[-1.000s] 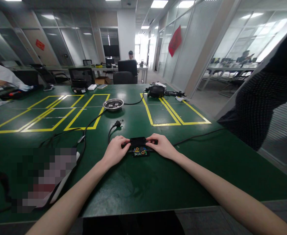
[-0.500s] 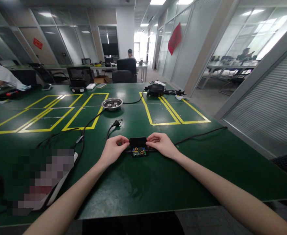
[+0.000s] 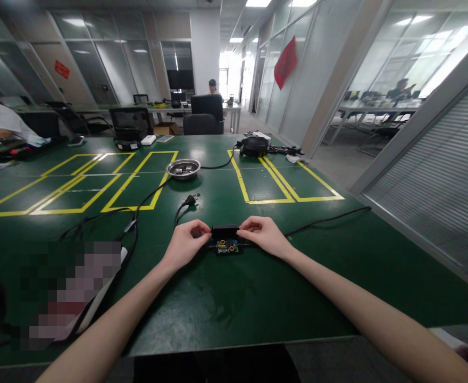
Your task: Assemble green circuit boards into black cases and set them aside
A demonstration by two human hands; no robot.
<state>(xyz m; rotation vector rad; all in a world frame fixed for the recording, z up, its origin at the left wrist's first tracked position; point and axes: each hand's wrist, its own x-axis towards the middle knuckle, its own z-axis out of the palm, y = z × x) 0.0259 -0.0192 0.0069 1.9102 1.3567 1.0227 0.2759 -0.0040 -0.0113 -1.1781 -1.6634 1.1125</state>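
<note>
Toward the near edge of the green bench (image 3: 226, 314), at the left, lies a pale, flat thing (image 3: 88, 287), blurred over; farther right, toward the far edge, sits a metal dish (image 3: 183, 177) holding small metal parts (image 3: 184, 171); nearer stands a plug (image 3: 190, 200) on its cord. The left hand (image 3: 186, 242) pinches the left end of a black cover (image 3: 225, 232) between thumb and fingers; the cover lies between the hands, tilted up, its long axis parallel to the near edge; just on its near side is a circuit board (image 3: 226, 247) in its open case; neither hand is clearly nearer. The right hand (image 3: 266, 238) pinches the cover's right end; how firmly either grips, I cannot tell; beyond it a black cord (image 3: 325, 219) runs to the right edge.
</note>
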